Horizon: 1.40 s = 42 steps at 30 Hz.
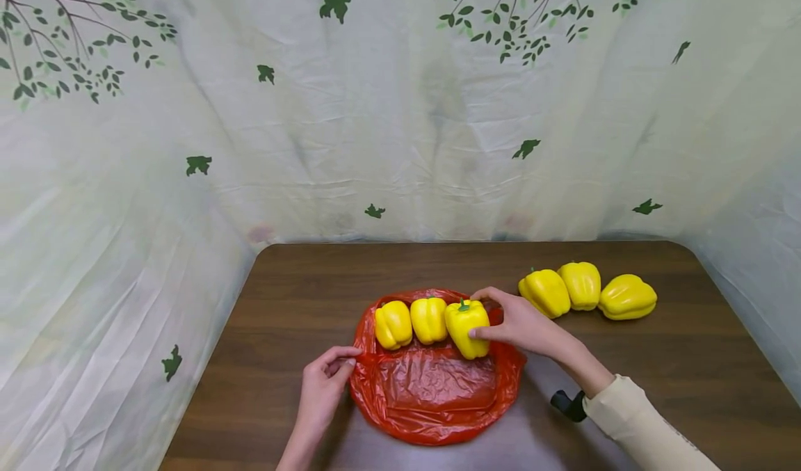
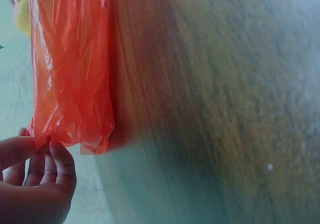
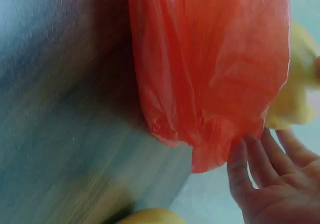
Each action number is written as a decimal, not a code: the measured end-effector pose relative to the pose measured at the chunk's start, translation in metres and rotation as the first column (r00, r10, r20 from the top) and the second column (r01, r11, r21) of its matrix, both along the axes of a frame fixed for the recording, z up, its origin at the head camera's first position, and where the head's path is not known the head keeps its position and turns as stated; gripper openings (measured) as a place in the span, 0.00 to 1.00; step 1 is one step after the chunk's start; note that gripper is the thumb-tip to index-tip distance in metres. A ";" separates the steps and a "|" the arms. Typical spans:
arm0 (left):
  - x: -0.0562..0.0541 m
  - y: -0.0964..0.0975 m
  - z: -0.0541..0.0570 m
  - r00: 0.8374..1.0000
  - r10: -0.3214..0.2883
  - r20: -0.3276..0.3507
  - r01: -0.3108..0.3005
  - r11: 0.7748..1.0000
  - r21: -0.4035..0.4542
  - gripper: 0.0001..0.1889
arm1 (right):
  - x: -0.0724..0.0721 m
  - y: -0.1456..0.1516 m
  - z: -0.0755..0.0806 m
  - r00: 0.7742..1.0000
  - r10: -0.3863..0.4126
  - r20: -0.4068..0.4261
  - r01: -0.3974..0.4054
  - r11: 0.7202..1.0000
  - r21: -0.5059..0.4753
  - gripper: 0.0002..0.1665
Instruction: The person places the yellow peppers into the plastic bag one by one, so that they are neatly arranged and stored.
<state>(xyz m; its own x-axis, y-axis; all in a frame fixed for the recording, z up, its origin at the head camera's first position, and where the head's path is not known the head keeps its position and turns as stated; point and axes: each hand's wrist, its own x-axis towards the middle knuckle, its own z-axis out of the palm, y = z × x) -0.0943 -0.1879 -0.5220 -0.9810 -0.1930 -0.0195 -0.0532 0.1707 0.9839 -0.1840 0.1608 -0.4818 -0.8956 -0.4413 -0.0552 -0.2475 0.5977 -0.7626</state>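
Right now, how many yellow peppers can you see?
6: two peppers in the red bag, one pepper in the right hand, three peppers toward the table's back right. The bag could hide more.

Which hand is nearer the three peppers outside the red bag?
Right. The right hand is left of the three peppers, holding another pepper; the left hand is farther left, pinching the red bag.

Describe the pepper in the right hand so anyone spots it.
On the brown table, find the open red bag. Two yellow peppers sit in its far half; the target pepper is just right of them. Unlike every other pepper, it is gripped by the right hand.
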 end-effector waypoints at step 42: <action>-0.002 -0.002 -0.001 0.999 0.010 0.036 -0.010 1.000 0.005 0.09 | -0.006 0.005 -0.016 0.991 0.050 -0.125 -0.048 0.999 0.020 0.31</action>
